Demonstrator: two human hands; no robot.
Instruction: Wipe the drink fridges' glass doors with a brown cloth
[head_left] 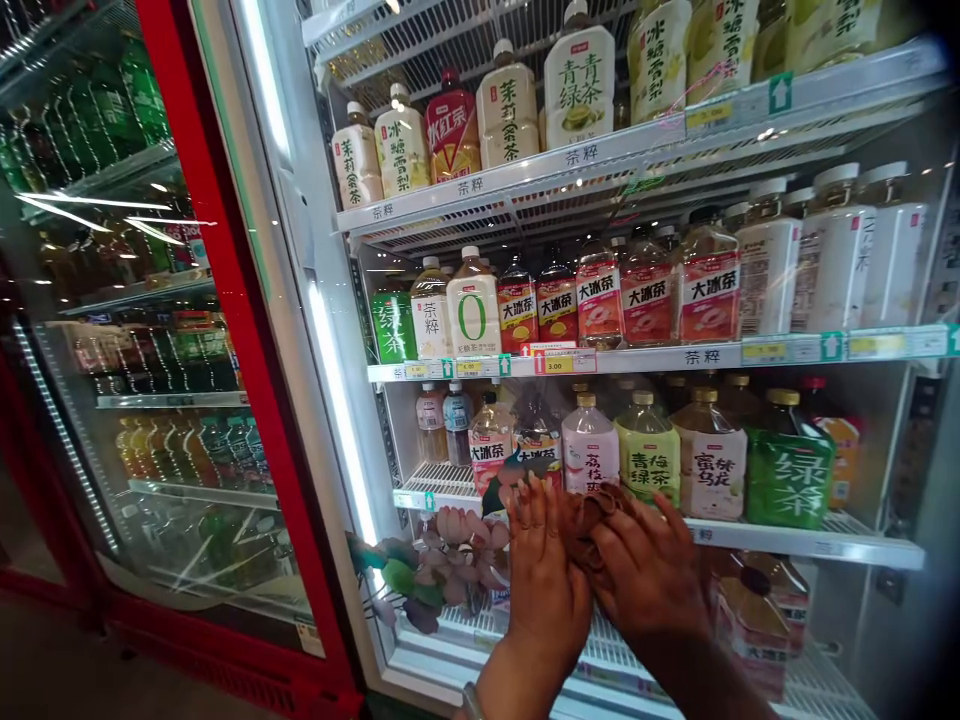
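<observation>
My left hand [546, 578] is raised with its fingers stretched out flat, pointing up, and appears to rest on the glass in front of the drinks shelves. Just right of it, my right hand [651, 562] has its fingers bent over a crumpled brown cloth [591, 512]. The cloth lies between the two hands; whether the left one touches it I cannot tell. Behind my fingers stand a pink-white bottle [591, 450] and a yellow-green bottle [648, 455] on the third shelf. Leaf shapes [457, 555] in pink-grey and green show left of my left hand.
Rows of tea bottles [709, 285] fill the cooler shelves, with price tags along the shelf edge [547, 365]. At left, a red-framed door [225, 300] borders another cooler holding green and orange bottles. Light strips [334, 410] run down the cooler's left side.
</observation>
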